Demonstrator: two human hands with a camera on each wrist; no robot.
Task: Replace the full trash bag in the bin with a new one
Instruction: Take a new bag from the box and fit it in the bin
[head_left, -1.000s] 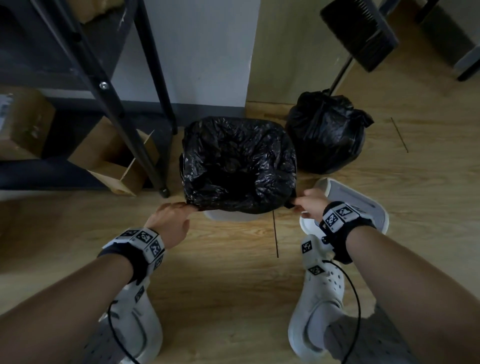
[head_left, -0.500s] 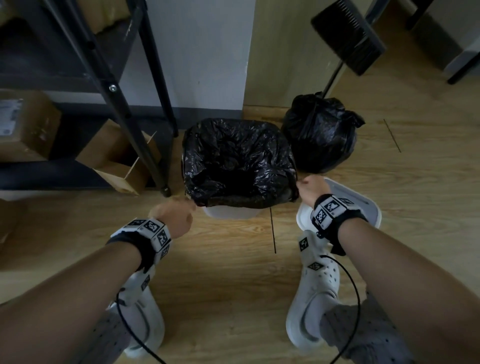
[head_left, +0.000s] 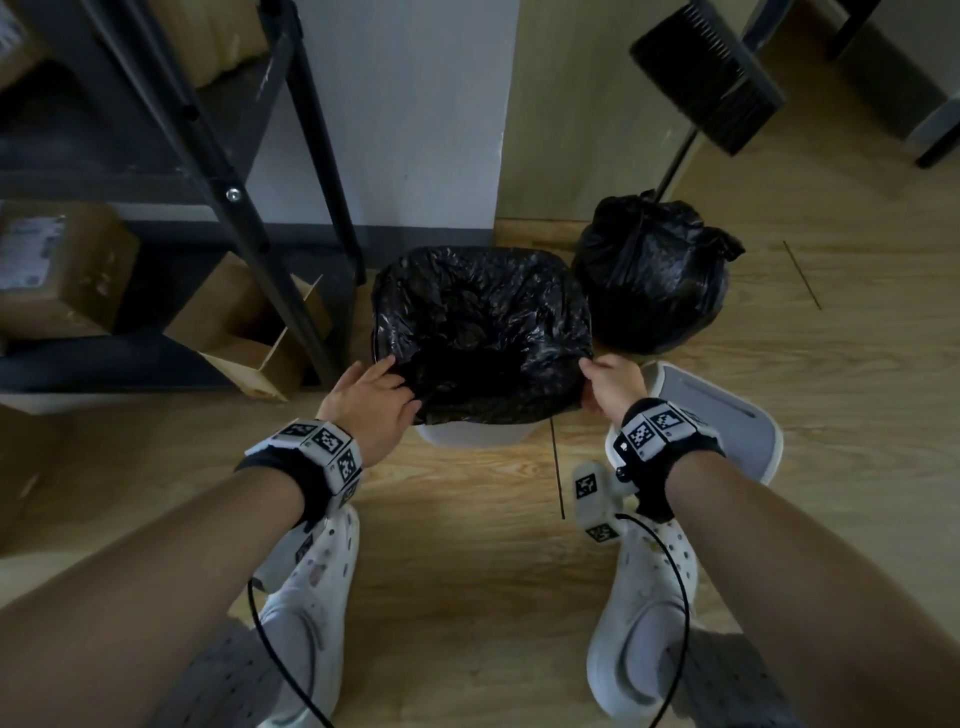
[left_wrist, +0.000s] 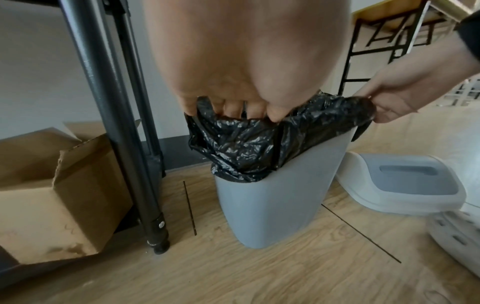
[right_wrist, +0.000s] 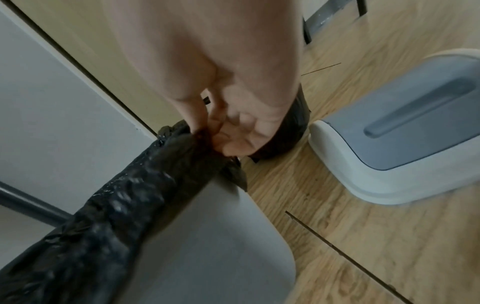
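A grey bin stands on the wood floor, lined with a new black bag folded over its rim. My left hand grips the bag's edge at the near left corner, fingers curled over it. My right hand pinches the bag's edge at the near right corner. A full, tied black bag sits on the floor behind and to the right of the bin.
The bin's grey and white lid lies on the floor at right. A black metal rack with cardboard boxes stands to the left. A broom leans behind. My white shoes are near.
Both hands have moved up and forward along the bin's near corners, carrying the bag's edge. The left hand now lies over the rim corner instead of below it.
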